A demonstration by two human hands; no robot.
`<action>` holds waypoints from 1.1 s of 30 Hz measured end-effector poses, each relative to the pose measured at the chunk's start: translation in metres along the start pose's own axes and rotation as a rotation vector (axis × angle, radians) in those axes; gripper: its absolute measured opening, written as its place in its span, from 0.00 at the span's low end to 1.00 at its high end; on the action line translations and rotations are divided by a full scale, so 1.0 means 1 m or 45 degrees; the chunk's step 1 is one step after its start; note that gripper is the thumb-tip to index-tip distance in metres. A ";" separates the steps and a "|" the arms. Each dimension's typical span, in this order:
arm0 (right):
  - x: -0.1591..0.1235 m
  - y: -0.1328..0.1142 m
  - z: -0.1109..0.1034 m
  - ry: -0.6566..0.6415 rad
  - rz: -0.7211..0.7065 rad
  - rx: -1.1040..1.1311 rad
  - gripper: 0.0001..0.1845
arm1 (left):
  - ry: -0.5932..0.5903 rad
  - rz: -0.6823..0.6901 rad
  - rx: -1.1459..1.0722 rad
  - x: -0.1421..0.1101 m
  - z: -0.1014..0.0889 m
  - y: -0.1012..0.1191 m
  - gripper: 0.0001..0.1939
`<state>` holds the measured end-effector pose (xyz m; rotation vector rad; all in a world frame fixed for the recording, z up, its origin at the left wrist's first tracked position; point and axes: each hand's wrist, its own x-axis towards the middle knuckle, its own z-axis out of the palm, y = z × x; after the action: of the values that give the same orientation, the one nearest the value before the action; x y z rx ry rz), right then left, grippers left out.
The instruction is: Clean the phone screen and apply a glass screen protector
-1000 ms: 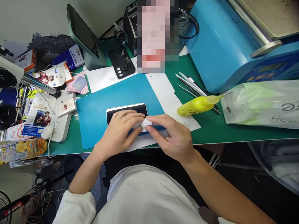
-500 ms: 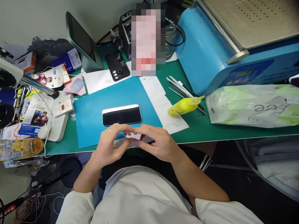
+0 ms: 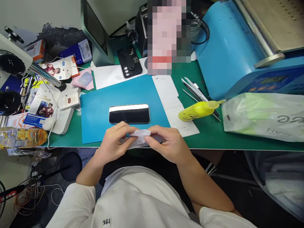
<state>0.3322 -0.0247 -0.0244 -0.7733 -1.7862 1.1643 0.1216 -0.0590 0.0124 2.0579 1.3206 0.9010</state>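
A thin white tissue [image 3: 140, 141] is stretched between my hands over the table's front edge. My left hand [image 3: 117, 142] pinches its left side with thumb and forefinger; a ring shows on one finger. My right hand [image 3: 169, 145] pinches the right side in the same way. Just beyond them, a smartphone [image 3: 129, 114] lies flat on the blue mat [image 3: 95, 126], its dark screen up with a bright reflection along the far part. Neither hand touches the phone.
Right of the mat lie a yellow squeeze bottle [image 3: 197, 110], tweezers and thin tools [image 3: 193, 90], and a tissue pack [image 3: 261, 115]. Behind them stands a blue machine [image 3: 220, 47]. A black phone case [image 3: 129, 61] lies at the back; boxes and a drink bottle [image 3: 23, 137] crowd the left.
My hands have moved apart, and the tissue between them, folded small before, now spreads wider. The view has shifted slightly, while the phone stays on the mat.
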 end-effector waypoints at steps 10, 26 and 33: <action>0.000 0.004 0.001 0.030 0.000 0.078 0.02 | 0.180 0.044 -0.041 0.001 0.006 0.001 0.06; 0.006 -0.002 0.007 0.185 0.111 0.167 0.06 | 0.264 0.020 0.238 0.017 -0.013 0.015 0.05; 0.019 -0.007 0.012 0.283 0.209 0.156 0.16 | 0.242 -0.126 -0.276 0.028 -0.014 0.004 0.08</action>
<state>0.3125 -0.0169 -0.0145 -0.9509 -1.4778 1.2300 0.1208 -0.0339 0.0311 1.7622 1.3432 1.1633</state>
